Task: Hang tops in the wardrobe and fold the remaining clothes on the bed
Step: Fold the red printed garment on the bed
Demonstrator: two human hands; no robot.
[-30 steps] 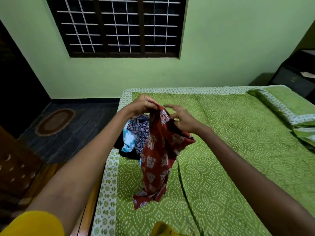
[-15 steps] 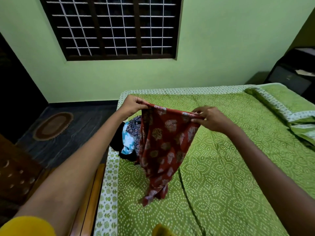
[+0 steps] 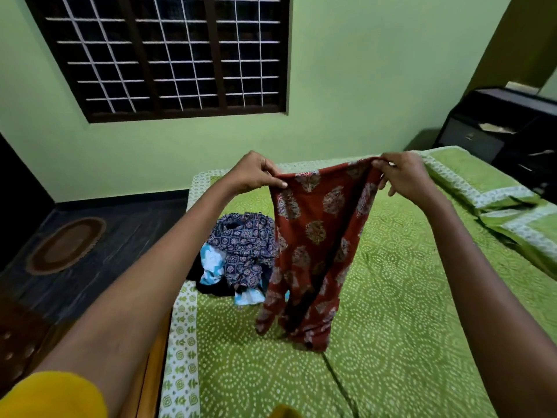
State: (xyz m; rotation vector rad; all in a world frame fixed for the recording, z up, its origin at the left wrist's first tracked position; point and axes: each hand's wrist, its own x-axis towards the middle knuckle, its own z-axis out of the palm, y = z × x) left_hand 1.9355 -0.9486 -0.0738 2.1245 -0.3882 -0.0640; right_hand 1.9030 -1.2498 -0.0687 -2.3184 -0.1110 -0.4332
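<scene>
We see a wide bed [image 3: 391, 342] spread with a green cotton cover printed in white dotted rings, edged by a white border with green motifs. It fills the lower and right part of the view. Behind it stands a pale green wall [image 3: 361, 70] with a dark wooden window [image 3: 168, 55] barred by a white grid. To the left lies a dark plank floor [image 3: 126, 236], and on it an oval brown woven mat [image 3: 64, 245]. At the far right corner stands a black cabinet [image 3: 497, 128], and green pillows with white bands [image 3: 497, 203] lie along the bed's right side.

Near the left edge of the bed we find a crumpled heap of clothes [image 3: 238, 254]: a navy printed piece on top, a light blue and white piece beneath it, something black under both.

Just beside that heap, and partly in front of it, hangs a rust-red printed cotton garment [image 3: 313, 245] with pale floral medallions. It is held up above the bed, stretched along its top edge, and its lower end reaches the cover.

Our left hand [image 3: 256, 173] pinches the left end of that top edge between thumb and curled fingers. Our right hand [image 3: 404, 173] grips the right end, fingers bent over the cloth, the lower ones looser. A yellow sleeve [image 3: 51, 396] shows at the lower left.
</scene>
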